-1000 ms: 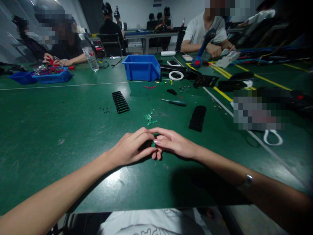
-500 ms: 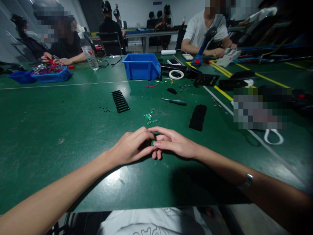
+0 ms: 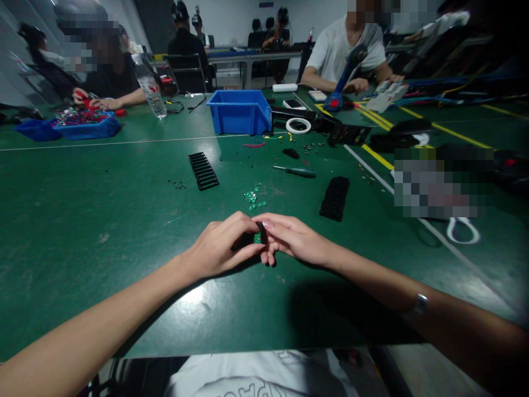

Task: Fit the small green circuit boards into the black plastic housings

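Two nearly closed hands, left hand point(image 3: 225, 242) and right hand point(image 3: 295, 238), pinch one green-and-black part point(image 3: 258, 237) toward the near edge of tabletop point(image 3: 103, 314); I judge aligning is in hand, next needing steady pressing

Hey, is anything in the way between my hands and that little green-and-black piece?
No, nothing visible: your left hand and right hand meet right at the green-and-black piece, though they partly hide it.
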### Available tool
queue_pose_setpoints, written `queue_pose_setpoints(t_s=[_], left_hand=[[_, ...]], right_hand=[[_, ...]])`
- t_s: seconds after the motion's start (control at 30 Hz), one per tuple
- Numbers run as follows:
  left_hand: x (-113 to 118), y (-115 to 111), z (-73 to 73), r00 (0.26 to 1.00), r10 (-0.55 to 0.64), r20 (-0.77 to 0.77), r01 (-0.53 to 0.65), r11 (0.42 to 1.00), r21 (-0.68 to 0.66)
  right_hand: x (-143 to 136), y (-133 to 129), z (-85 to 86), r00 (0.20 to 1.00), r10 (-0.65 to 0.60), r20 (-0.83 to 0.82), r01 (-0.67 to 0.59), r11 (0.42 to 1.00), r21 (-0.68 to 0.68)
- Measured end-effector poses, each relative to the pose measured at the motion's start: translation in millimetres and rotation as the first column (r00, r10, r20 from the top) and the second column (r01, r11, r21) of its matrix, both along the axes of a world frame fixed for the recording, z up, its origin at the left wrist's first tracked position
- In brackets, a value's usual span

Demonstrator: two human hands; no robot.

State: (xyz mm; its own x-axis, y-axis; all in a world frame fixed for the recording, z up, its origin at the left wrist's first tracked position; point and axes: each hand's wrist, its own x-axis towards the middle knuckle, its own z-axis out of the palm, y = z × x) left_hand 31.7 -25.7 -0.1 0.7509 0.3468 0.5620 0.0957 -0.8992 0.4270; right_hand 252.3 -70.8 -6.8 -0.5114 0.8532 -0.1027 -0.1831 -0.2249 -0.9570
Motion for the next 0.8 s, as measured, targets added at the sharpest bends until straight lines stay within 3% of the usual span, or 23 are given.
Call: queue_pose_setpoints(t_s=[0.13, 0.37, 0.8], left_hand=[[-1.0, 0.4, -2.2, 0.999, 0.006, 0.044, -0.005, 1.0, -0.013], [0.3, 0.6, -5.0, 0.987, 0.03, 0.159, -0.024, 0.999, -0.041], [0.3, 3.5, -6.1, 0.997, 0.012, 0.078, -0.012, 1.0, -0.002]], right_hand=[[0.0, -0.9, 0.7, 0.996, -0.066, 0.052, 0.064, 0.997, 0.037], [0.7, -1.1, 4.8, 0.993, -0.111, -0.042, 0.108, 0.992, -0.068], [4.0, 0.4, 5.2, 0.992, -0.091, -0.09, 0.079, 0.989, -0.122]])
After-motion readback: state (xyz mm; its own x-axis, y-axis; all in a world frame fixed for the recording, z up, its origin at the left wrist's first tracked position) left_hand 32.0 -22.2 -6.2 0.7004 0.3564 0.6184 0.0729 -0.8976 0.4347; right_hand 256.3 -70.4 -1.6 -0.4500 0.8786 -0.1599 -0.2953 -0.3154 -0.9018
